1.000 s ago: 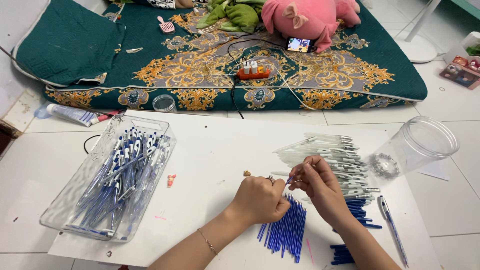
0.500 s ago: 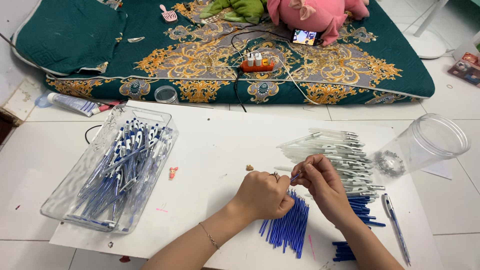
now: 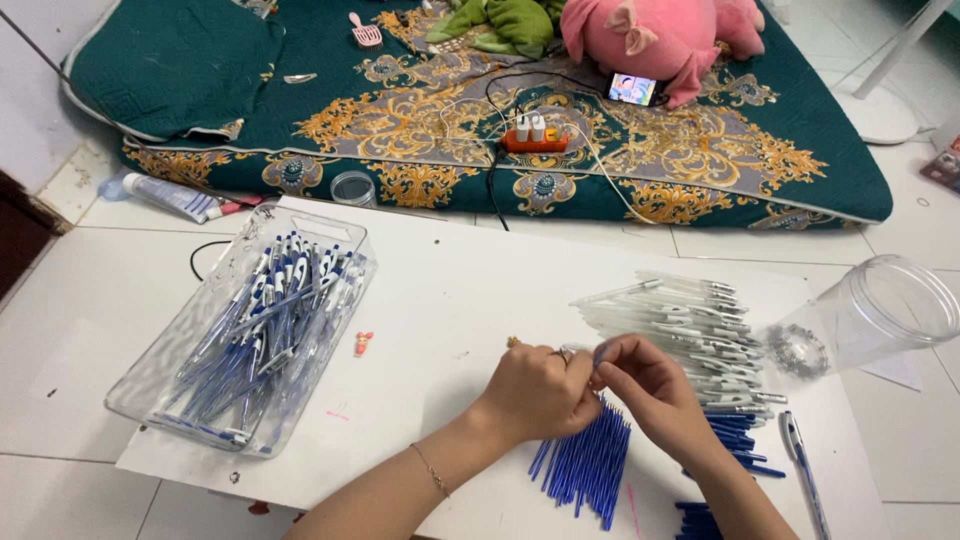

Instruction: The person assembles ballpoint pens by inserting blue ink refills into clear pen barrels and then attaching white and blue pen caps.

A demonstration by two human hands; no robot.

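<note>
Change: the hands sit slightly nearer and more tightly together than a second ago; everything around them lies as before.
Left hand (image 3: 540, 390): clenched, fingertips pinching a small pen part (image 3: 597, 353) against the other hand.
Right hand (image 3: 650, 385): fingers curled, grasping the same pen part from the right.
Blue refills (image 3: 585, 460): a loose pile on the white worktop (image 3: 450, 300), just below both hands.
Clear barrels (image 3: 690, 320): stacked to the right, beyond the hands.
Tray of finished pens (image 3: 255, 330): far left on the worktop.
Clear jar (image 3: 880, 310): lying on its side, right edge.
Risk: the wrists hover over the refills, so a careless sweep could probably scatter them; the tiny part could slip from the pinch.
</note>
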